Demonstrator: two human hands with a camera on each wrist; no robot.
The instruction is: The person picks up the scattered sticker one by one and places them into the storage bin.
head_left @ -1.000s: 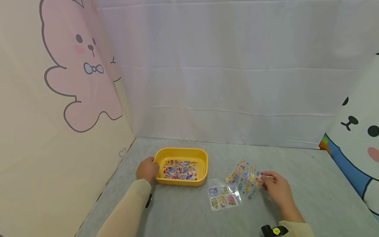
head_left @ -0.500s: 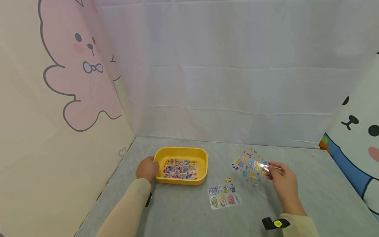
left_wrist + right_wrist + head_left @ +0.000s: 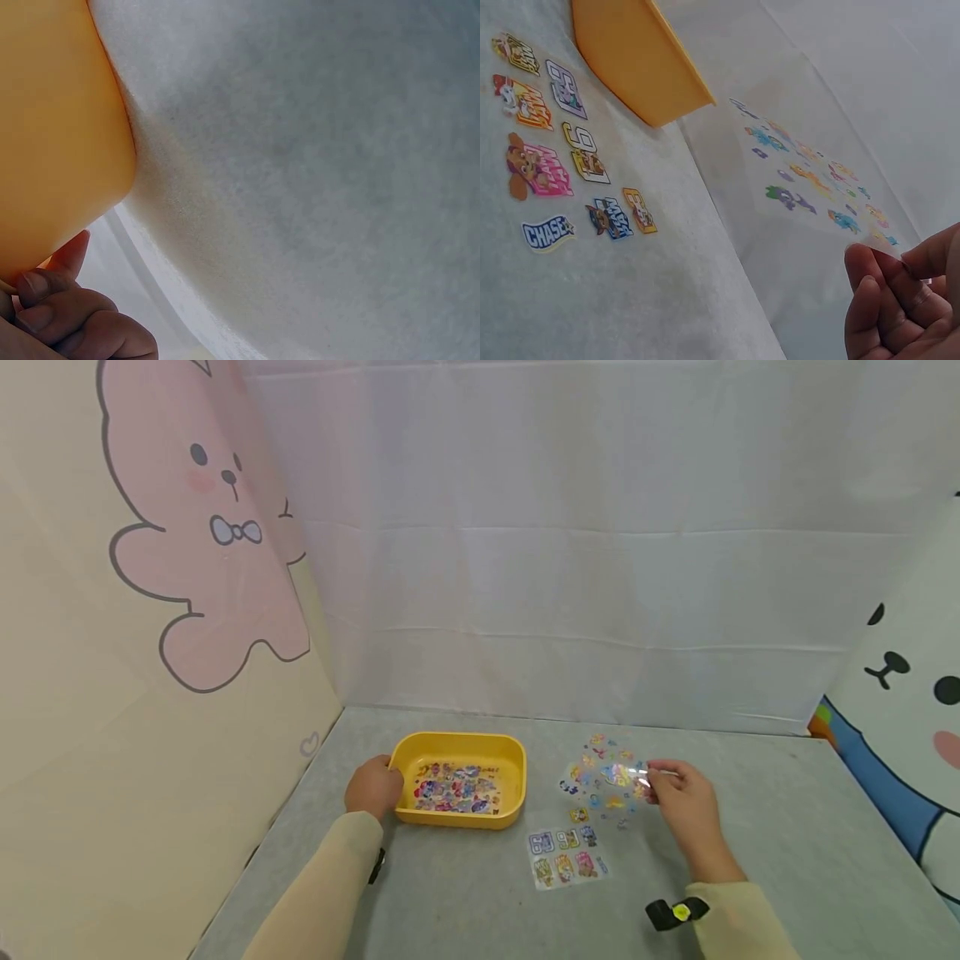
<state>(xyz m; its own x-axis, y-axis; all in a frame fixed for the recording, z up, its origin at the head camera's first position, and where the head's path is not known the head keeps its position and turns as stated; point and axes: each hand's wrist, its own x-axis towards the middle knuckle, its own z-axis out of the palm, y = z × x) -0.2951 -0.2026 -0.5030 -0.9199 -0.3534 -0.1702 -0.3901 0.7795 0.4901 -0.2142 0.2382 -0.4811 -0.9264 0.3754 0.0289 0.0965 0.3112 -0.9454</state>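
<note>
My left hand (image 3: 373, 787) grips the left rim of a yellow plastic tray (image 3: 510, 777); the left wrist view shows its fingers curled at the tray's edge. A colourful sticker sheet (image 3: 453, 789) lies inside the tray. Between thumb and fingers, my right hand (image 3: 690, 810) pinches the edge of a clear sticker sheet (image 3: 603, 772) with small colourful figures, held up above the table. Below it, another clear sticker sheet (image 3: 566, 858) with numbers and cartoon dogs lies flat on the table, right of the tray. The right wrist view shows the raised sheet (image 3: 810, 176) slightly tilted.
A grey cloth covers the table (image 3: 787, 827). White fabric (image 3: 570, 543) hangs behind its back edge. At the left stands a cream panel with a pink bear (image 3: 217, 568), at the right one with a white bear (image 3: 911, 710).
My right hand has lifted its sticker sheet off the one on the table, moving first up and right, then back left toward the tray. My left hand keeps its grip on the tray.
</note>
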